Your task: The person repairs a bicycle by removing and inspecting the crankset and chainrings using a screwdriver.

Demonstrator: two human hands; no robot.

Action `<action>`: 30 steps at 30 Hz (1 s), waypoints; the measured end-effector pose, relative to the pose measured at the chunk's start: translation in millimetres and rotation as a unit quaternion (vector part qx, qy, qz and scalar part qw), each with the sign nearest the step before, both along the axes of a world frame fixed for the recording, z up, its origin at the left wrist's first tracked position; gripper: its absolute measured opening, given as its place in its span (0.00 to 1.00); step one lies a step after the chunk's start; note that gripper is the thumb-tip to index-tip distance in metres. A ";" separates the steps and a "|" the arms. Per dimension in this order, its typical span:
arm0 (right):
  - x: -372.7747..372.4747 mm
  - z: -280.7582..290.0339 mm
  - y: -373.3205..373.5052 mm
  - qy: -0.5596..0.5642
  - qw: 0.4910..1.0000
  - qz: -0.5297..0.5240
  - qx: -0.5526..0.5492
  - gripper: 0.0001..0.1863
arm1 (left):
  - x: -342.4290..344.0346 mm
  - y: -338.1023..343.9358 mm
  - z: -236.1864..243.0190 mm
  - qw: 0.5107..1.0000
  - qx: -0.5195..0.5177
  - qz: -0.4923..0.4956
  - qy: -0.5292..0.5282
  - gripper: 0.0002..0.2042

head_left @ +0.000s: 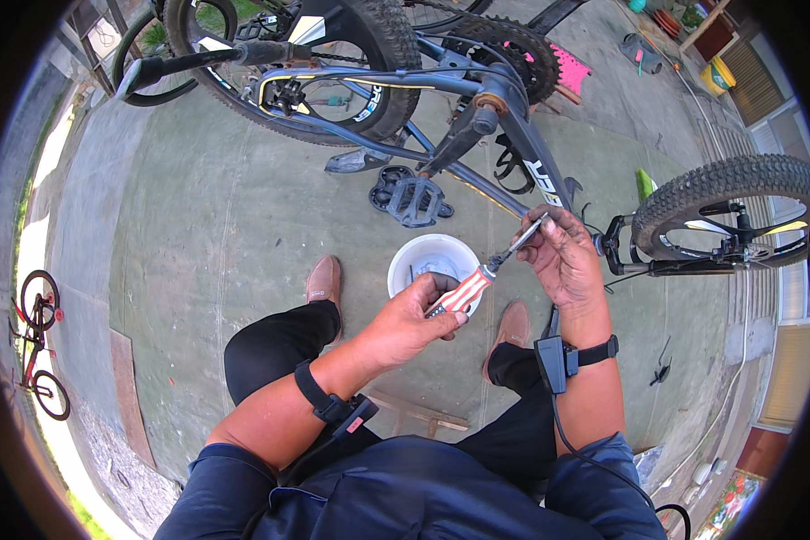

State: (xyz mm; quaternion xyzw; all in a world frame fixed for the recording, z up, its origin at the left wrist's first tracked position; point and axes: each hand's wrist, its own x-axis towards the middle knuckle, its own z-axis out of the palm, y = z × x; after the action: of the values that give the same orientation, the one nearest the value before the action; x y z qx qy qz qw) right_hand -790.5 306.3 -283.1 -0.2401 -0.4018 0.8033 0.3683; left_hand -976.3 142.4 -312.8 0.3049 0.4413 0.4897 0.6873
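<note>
My left hand (pixel 409 317) is closed round a red-and-white striped, handle-like cylinder (pixel 466 292) with a dark blue starred end. A dark, narrow tip (pixel 499 261) juts from it toward my right hand (pixel 563 263). Between the fingers and thumb of that hand, whose fingertips are blackened, is a thin grey metal piece (pixel 528 233). The tip meets or nearly meets this piece; which, I cannot tell. Below my hands stands a white bucket (pixel 396 263) with small items inside, too blurred to name. Just beyond is a blue-grey bicycle frame (pixel 450 167).
A black pedal (pixel 416 202) hangs from the bicycle's crank beyond the bucket. The knobby front wheel (pixel 729 171) is at right, the rear wheel (pixel 391 99) at upper left. A small wooden stool (pixel 418 412) shows between my legs. A red bicycle (pixel 36 337) stands far left.
</note>
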 end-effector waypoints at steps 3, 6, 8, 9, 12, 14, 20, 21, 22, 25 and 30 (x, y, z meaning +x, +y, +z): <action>-0.1 1.0 -0.7 -0.003 1.000 -0.006 0.000 0.13 | 0.1 0.1 0.8 1.000 -0.001 -0.002 -0.002 0.19; 1.0 -1.6 0.1 0.003 1.000 -0.002 0.001 0.13 | 0.6 0.1 0.2 1.000 0.001 -0.002 -0.002 0.19; 1.9 -1.6 0.9 -0.001 1.000 0.001 0.001 0.13 | 0.7 -0.4 0.5 1.000 -0.001 -0.002 -0.006 0.19; 1.8 -2.1 1.3 -0.003 1.000 0.004 0.002 0.12 | 0.2 -0.6 1.2 1.000 -0.003 -0.002 -0.010 0.19; 1.2 -3.3 1.1 -0.003 1.000 0.002 -0.002 0.12 | -0.6 -1.5 0.2 1.000 -0.007 -0.003 -0.014 0.20; 0.6 -4.2 1.4 0.000 1.000 0.003 -0.003 0.12 | -0.8 -2.0 0.2 1.000 -0.009 -0.002 -0.014 0.20; 1.8 -1.9 1.3 -0.010 1.000 -0.004 0.001 0.12 | -0.3 -1.0 1.6 1.000 -0.013 -0.001 -0.013 0.20; 2.0 -1.8 1.0 -0.012 1.000 -0.005 0.002 0.12 | -0.4 -1.2 1.2 1.000 -0.014 -0.002 -0.014 0.20; 1.9 -1.1 0.8 -0.019 1.000 -0.006 0.004 0.12 | -0.5 -1.3 1.0 1.000 -0.015 -0.004 -0.016 0.20; 1.3 1.5 0.2 -0.036 0.999 -0.005 0.010 0.12 | -1.0 -1.7 4.8 1.000 -0.022 -0.003 -0.008 0.19; 3.0 1.7 0.2 -0.046 0.999 -0.001 0.009 0.12 | 0.6 -1.0 3.4 1.000 -0.018 0.000 -0.016 0.17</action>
State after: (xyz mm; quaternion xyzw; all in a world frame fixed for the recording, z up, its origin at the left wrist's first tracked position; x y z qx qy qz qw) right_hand -787.5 306.5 -281.3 -0.2742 -0.4258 0.7869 0.3525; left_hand -975.7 141.3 -309.4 0.2845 0.4389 0.4861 0.7001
